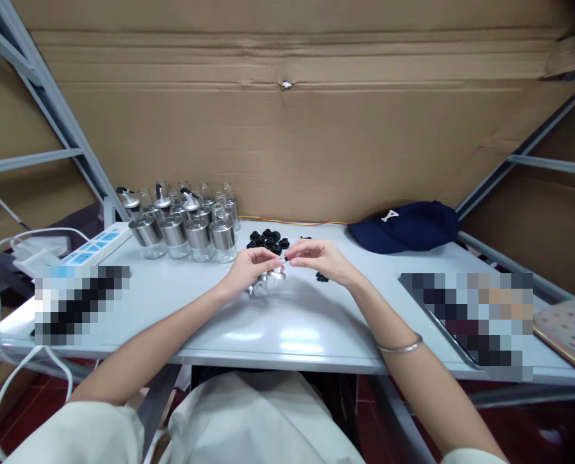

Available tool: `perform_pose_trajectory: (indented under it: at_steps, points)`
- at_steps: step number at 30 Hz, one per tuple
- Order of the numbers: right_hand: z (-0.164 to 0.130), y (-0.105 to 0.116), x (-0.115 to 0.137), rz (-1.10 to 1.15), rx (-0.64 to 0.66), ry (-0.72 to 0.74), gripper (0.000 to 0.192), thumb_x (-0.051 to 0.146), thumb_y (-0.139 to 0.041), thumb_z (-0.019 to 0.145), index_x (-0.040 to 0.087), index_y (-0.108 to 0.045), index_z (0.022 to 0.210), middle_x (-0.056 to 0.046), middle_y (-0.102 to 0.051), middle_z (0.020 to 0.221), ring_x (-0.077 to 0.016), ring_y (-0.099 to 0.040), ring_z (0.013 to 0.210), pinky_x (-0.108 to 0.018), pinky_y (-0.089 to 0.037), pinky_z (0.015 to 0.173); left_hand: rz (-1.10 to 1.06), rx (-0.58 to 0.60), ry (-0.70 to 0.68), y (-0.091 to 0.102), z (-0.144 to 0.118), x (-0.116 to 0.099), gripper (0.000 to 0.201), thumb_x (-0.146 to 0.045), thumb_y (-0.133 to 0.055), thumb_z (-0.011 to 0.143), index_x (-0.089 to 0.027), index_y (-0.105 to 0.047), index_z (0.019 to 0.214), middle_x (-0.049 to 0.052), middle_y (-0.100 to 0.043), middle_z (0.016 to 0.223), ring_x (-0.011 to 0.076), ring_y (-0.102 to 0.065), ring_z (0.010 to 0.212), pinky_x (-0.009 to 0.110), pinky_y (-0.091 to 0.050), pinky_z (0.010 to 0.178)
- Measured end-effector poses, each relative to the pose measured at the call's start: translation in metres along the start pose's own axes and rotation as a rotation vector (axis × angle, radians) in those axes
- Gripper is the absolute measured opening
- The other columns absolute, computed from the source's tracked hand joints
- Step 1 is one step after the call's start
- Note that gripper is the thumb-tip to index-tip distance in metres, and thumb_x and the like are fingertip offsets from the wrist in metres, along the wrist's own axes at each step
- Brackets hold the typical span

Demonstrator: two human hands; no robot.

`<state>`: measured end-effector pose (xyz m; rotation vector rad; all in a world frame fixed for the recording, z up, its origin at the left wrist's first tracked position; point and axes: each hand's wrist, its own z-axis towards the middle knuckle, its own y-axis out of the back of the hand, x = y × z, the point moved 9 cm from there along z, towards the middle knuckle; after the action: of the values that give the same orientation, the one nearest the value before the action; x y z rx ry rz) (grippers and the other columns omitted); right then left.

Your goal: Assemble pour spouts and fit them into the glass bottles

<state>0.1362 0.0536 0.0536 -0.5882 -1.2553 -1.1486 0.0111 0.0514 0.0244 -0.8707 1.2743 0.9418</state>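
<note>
My left hand point(249, 267) is closed around a small glass bottle with a silver metal cap point(268, 281), holding it just above the white table point(287, 328). My right hand point(319, 256) pinches a tiny black part point(286, 259) against the bottle's top, fingertips of both hands meeting. Behind the hands lies a pile of black plastic caps point(267, 240), and a few more black pieces point(321, 278) sit beside my right wrist.
Several glass bottles with silver bases point(185, 222) stand in rows at the back left. A white and blue power strip point(94, 243) lies at the left, a navy cap point(406, 225) at the back right. Cardboard walls point(287, 129) enclose the table.
</note>
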Motion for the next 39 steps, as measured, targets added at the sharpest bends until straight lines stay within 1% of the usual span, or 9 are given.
perform_pose_trajectory:
  at_steps: [6, 10, 15, 22, 29, 31, 34, 36, 39]
  points:
    - [0.001, -0.001, -0.005, -0.008, -0.019, -0.025, 0.024, 0.038, -0.078, 0.062, 0.017, -0.070, 0.072, -0.003, -0.066, 0.074, -0.0151, -0.058, 0.069, -0.032, -0.047, 0.069, 0.002, 0.009, 0.023, -0.002, -0.001, 0.002, 0.037, -0.044, -0.078, 0.058, -0.013, -0.064, 0.072, 0.003, -0.068, 0.067, 0.0132, -0.061, 0.064, 0.026, -0.043, 0.064]
    - [0.001, -0.005, -0.010, -0.005, -0.010, -0.050, 0.024, 0.036, -0.075, 0.065, 0.016, -0.067, 0.075, -0.003, -0.065, 0.074, -0.0144, -0.057, 0.068, -0.031, -0.045, 0.070, 0.030, -0.004, 0.026, 0.001, 0.001, 0.005, 0.036, -0.044, -0.078, 0.058, -0.013, -0.065, 0.072, 0.003, -0.068, 0.067, 0.0125, -0.060, 0.062, 0.025, -0.042, 0.062]
    - [0.002, -0.011, -0.011, 0.021, 0.018, -0.029, 0.021, 0.033, -0.070, 0.069, 0.016, -0.063, 0.078, -0.001, -0.062, 0.072, -0.0136, -0.055, 0.068, -0.030, -0.044, 0.071, 0.035, -0.020, 0.019, 0.004, 0.002, 0.005, 0.037, -0.044, -0.079, 0.057, -0.013, -0.065, 0.071, 0.002, -0.067, 0.066, 0.0116, -0.058, 0.061, 0.025, -0.041, 0.061]
    - [0.001, -0.016, -0.006, -0.110, 0.041, 0.024, 0.021, 0.037, -0.060, 0.078, 0.017, -0.058, 0.083, -0.002, -0.060, 0.070, -0.0154, -0.055, 0.068, -0.031, -0.043, 0.071, 0.038, -0.017, -0.003, 0.005, 0.003, 0.006, 0.037, -0.045, -0.077, 0.058, -0.013, -0.064, 0.070, 0.002, -0.067, 0.066, 0.0110, -0.058, 0.060, 0.024, -0.042, 0.061]
    - [-0.002, -0.018, 0.003, -0.238, 0.021, 0.077, 0.016, 0.034, -0.054, 0.083, 0.018, -0.057, 0.083, -0.002, -0.060, 0.073, -0.0153, -0.056, 0.068, -0.030, -0.043, 0.069, 0.054, -0.022, 0.002, 0.006, 0.003, 0.005, 0.037, -0.046, -0.077, 0.058, -0.014, -0.062, 0.070, 0.001, -0.065, 0.064, 0.0105, -0.056, 0.059, 0.024, -0.041, 0.060]
    - [-0.001, -0.019, 0.003, -0.239, 0.019, 0.088, 0.015, 0.033, -0.053, 0.084, 0.018, -0.055, 0.084, -0.002, -0.060, 0.073, -0.0152, -0.056, 0.069, -0.030, -0.044, 0.069, 0.057, -0.030, -0.005, 0.006, 0.003, 0.004, 0.039, -0.048, -0.077, 0.058, -0.014, -0.061, 0.070, 0.001, -0.064, 0.065, 0.0106, -0.055, 0.060, 0.024, -0.041, 0.061]
    - [-0.001, -0.018, 0.003, -0.177, 0.000, 0.116, 0.015, 0.034, -0.050, 0.086, 0.019, -0.052, 0.088, -0.002, -0.059, 0.074, -0.0154, -0.057, 0.070, -0.031, -0.045, 0.070, 0.038, -0.043, -0.043, 0.006, 0.002, 0.000, 0.044, -0.056, -0.070, 0.064, -0.013, -0.062, 0.074, 0.002, -0.065, 0.071, 0.0121, -0.058, 0.067, 0.024, -0.043, 0.066]
    - [-0.001, -0.014, 0.002, -0.140, -0.030, 0.129, 0.016, 0.035, -0.050, 0.086, 0.019, -0.051, 0.090, -0.002, -0.058, 0.075, -0.0157, -0.057, 0.071, -0.032, -0.046, 0.071, 0.021, -0.030, -0.050, 0.005, 0.002, 0.000, 0.049, -0.060, -0.065, 0.068, -0.013, -0.064, 0.084, 0.004, -0.066, 0.080, 0.0138, -0.060, 0.075, 0.025, -0.045, 0.071]
    - [-0.001, -0.006, 0.001, -0.129, -0.088, 0.125, 0.017, 0.036, -0.051, 0.085, 0.019, -0.051, 0.090, -0.002, -0.057, 0.076, -0.0157, -0.057, 0.072, -0.032, -0.046, 0.072, 0.013, 0.000, -0.021, 0.002, 0.002, 0.002, 0.057, -0.058, -0.070, 0.063, -0.014, -0.063, 0.098, 0.007, -0.067, 0.096, 0.0161, -0.061, 0.086, 0.026, -0.046, 0.074]
